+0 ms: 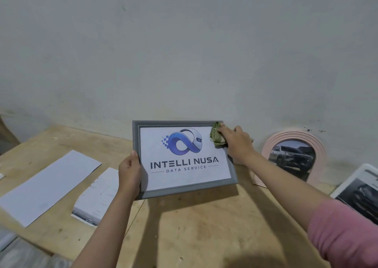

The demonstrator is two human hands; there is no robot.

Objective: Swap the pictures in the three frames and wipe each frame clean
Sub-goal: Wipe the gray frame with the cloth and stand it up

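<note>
**Grey frame held and wiped at its top corner**

Grey and rectangular, the picture frame [185,189] sits tilted up from a plywood worktop [204,227], just in front of a pale wall [184,43]. Inside it is a white print with a blue looping logo and the words "INTELLI NUSA DATA SERVICE".

The left hand [129,170] grips the frame's left edge, thumb on the front, fingers curled behind it. The right hand [238,143] reaches across to the upper right corner, its fingers lying fairly flat and pressing a crumpled green cloth [216,137] against the glass and the moulding there. A pink sleeve [345,233] covers the right upper arm.

To the right, a pink arched frame [319,145] leans against the wall, showing a photo of a car. A white frame [347,184] with another car picture lies at the far right edge. To the left, a blank white sheet [47,186] and a printed page [98,194] lie flat on the worktop, just beside each other.
</note>
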